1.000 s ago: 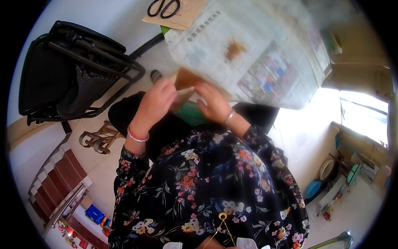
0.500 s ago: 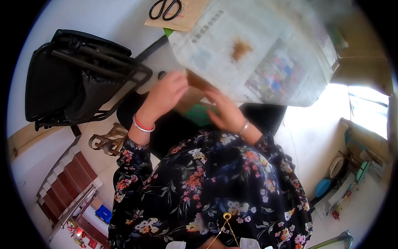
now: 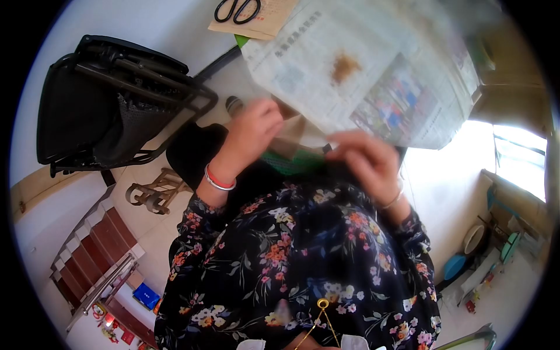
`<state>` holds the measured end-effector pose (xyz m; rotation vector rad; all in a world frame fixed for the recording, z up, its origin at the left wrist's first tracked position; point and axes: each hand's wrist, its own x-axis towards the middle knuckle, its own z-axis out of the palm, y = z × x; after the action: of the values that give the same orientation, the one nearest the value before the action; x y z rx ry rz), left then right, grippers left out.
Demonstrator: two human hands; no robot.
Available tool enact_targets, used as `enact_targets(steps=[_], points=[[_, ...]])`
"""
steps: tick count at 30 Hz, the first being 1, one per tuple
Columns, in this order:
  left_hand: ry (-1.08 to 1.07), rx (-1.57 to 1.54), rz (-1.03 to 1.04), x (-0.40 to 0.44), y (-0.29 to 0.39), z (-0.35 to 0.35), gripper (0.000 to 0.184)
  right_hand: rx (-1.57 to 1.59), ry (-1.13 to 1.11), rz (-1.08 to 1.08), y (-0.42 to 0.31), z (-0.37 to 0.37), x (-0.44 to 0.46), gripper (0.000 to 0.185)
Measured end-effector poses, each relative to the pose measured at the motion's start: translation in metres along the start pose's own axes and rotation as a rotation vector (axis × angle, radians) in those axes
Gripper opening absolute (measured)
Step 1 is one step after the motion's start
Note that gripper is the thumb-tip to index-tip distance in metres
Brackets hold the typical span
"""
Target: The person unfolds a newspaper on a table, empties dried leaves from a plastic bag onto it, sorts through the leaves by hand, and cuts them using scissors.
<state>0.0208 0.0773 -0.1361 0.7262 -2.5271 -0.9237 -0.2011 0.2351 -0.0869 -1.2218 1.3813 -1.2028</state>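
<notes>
My left hand, with a red band and a silver bangle at the wrist, is closed on the edge of a brown paper piece above my lap. To its right my right hand is closed in a pinch, with a small dark thing at its fingertips. A green mesh item lies below the paper. Newspaper with a brown stain covers the surface ahead. Black-handled scissors rest on a brown envelope at the top.
A folded black chair leans at the left, with a small wooden stool below it. Stairs are at the lower left. At the right stand a blue basin and other household items.
My right hand has moved right, away from the brown paper, and its fingers have drawn together. My left hand has shifted slightly right and stays on the paper.
</notes>
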Motion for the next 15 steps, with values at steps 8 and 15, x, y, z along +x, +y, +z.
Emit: enact_targets(steps=[8,15], points=[[0.062,-0.027,0.023,-0.008,0.0,0.007,0.01,-0.434,-0.128,-0.173,0.015,0.023,0.046,0.042],[0.007,0.112,0.106,-0.007,0.0,0.0,0.02,-0.937,-0.129,-0.298,0.048,0.048,0.046,0.036]])
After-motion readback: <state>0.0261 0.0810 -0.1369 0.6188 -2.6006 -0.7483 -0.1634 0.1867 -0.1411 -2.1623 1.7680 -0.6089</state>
